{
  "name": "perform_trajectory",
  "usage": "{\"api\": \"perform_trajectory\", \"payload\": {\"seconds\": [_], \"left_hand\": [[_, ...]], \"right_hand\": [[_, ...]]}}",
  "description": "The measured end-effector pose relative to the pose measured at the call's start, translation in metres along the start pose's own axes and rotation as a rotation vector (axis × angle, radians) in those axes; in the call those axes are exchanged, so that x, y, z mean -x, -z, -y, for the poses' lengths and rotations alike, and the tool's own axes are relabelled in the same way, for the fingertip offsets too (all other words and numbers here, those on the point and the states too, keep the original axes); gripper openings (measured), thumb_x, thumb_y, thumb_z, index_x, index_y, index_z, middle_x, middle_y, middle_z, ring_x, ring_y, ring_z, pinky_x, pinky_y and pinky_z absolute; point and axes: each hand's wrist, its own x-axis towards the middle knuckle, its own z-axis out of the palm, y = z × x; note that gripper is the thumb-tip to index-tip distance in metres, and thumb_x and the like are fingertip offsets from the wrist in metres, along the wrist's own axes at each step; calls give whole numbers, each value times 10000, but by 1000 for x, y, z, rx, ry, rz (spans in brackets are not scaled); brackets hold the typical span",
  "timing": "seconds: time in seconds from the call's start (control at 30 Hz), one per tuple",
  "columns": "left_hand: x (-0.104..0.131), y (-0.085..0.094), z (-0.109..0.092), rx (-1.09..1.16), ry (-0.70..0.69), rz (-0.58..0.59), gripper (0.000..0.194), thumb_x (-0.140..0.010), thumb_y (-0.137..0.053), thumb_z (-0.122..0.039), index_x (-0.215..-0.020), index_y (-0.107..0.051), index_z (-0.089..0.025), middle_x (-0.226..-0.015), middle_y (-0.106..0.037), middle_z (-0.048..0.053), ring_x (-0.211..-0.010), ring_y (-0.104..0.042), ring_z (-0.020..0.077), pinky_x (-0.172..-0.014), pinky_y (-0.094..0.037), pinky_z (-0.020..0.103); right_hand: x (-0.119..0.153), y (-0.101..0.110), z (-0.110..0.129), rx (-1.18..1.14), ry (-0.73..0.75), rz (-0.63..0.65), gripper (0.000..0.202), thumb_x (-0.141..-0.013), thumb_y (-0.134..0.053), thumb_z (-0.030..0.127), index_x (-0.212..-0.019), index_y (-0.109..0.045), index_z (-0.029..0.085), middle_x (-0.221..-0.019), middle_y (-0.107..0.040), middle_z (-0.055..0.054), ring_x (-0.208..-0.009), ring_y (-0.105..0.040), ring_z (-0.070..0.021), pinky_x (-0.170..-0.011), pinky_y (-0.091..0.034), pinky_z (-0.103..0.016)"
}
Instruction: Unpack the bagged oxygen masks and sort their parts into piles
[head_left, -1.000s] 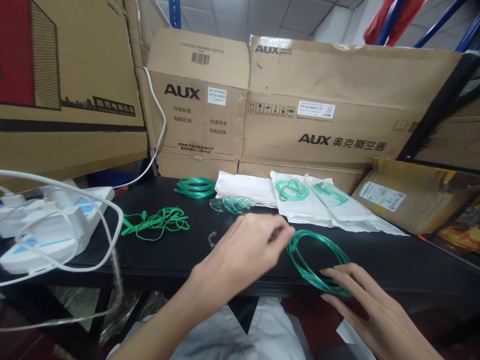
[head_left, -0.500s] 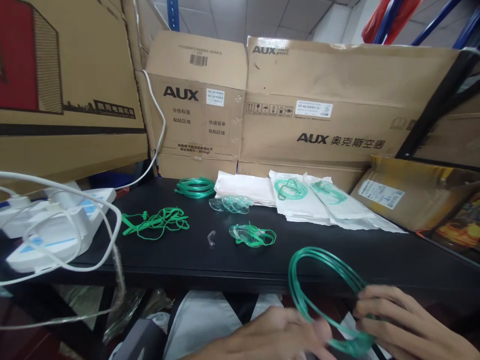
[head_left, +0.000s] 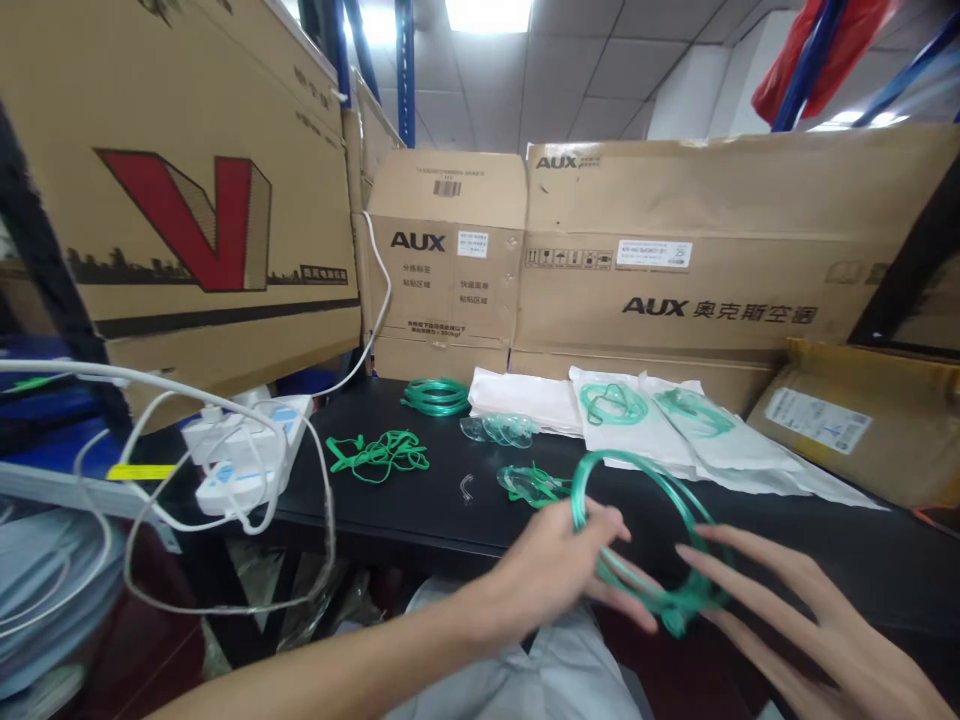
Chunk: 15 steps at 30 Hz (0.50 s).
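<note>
Cardboard boxes (head_left: 705, 270) printed AUX stand along the back of a black table (head_left: 435, 515), with another box (head_left: 240, 180) bearing a red V at the left and a taped carton (head_left: 892, 420) at the right. From the head camera, the left hand (head_left: 559, 550) grips a coil of green tubing (head_left: 679, 602) at its left side, thumb and fingers closed round the strands. That coil is raised at the front edge of the table. At its right side is the right hand (head_left: 817, 600), fingers spread wide; blur leaves it unclear whether their tips touch the tubing. Just beyond the left hand lies a clear mask (head_left: 529, 482) with a green strap. Farther back are stacked clear cups (head_left: 499, 430), white packets (head_left: 525, 392) and a second coil (head_left: 435, 396). Green cords (head_left: 382, 455) lie to the left, between small thin strips (head_left: 466, 488) and a white power strip (head_left: 251, 465)
</note>
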Motion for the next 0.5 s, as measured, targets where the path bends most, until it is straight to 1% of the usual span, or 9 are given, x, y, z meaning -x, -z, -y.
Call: {"api": "perform_trajectory", "payload": {"seconds": [0.03,0.13,0.17,0.2,0.27,0.33,0.4,0.47,0.5], "left_hand": [[0,8,-16,-47,-56,-23,342,-1027,-510,-481,-1067,-549,-144,-913,-783,151,-671,-760,196,-833,-575,357],[-6,42,-59,-149,-245,-161,333,-1030,-518,-451,-1045,-571,-123,-955,-784,174,-701,-765,212,-893,-577,410],[-10,56,-71,-176,-301,-207,311,-1026,-534,-419,-1054,-585,-113,-980,-781,173,-721,-767,217,-906,-577,416],[-14,72,-83,-185,-368,-303,284,-1011,-567,-384,-1038,-600,-104,-982,-778,164,-727,-766,211,-919,-577,399],[-24,105,-105,-196,-421,-417,245,-1016,-561,-346,-1040,-612,-107,-1063,-760,136,-790,-767,178,-958,-561,334],[-36,137,-124,-208,-432,-539,230,-1045,-506,-314,-1083,-593,-104,-1065,-741,119,-835,-757,146,-949,-558,283],[-47,164,-137,-235,-407,-651,247,-1067,-465,-295,-1140,-588,-93,-1044,-723,106,-878,-739,134,-900,-573,265],[-55,187,-141,-286,-342,-740,281,-1051,-521,-339,-1168,-611,-99,-1054,-708,97,-879,-717,158,-812,-603,314],[-56,196,-141,-323,-301,-782,300,-1038,-550,-364,-1177,-624,-108,-1068,-702,95,-884,-707,168,-792,-607,334]], "right_hand": [[-15,-1,3,-3,-56,-15,504,-978,-579,388,-1481,-545,386,-1536,-514,-45,-1270,-632,-312,-990,-598,-410],[-51,-10,8,-80,-174,-132,482,-989,-587,417,-1467,-536,373,-1499,-534,-47,-1303,-600,-299,-1095,-515,-462],[-58,-16,7,-129,-202,-159,458,-993,-590,408,-1448,-545,368,-1474,-553,-47,-1305,-595,-289,-1110,-498,-469],[-62,-23,4,-185,-233,-175,441,-995,-595,398,-1432,-552,357,-1453,-567,-51,-1294,-601,-279,-1110,-495,-468],[-65,-39,-4,-315,-291,-194,421,-996,-602,385,-1411,-563,325,-1420,-585,-67,-1225,-641,-255,-1063,-535,-440],[-64,-53,-11,-433,-334,-193,412,-998,-602,382,-1400,-571,297,-1400,-594,-80,-1162,-670,-234,-1007,-575,-404],[-63,-64,-14,-489,-352,-177,408,-999,-598,386,-1393,-579,282,-1381,-606,-85,-1140,-679,-226,-979,-591,-389],[-61,-67,-14,-482,-353,-157,414,-998,-596,395,-1394,-587,274,-1347,-633,-89,-1115,-691,-226,-967,-595,-387],[-61,-67,-13,-467,-352,-145,415,-997,-596,401,-1392,-595,272,-1329,-647,-90,-1094,-701,-225,-960,-596,-384]]}}
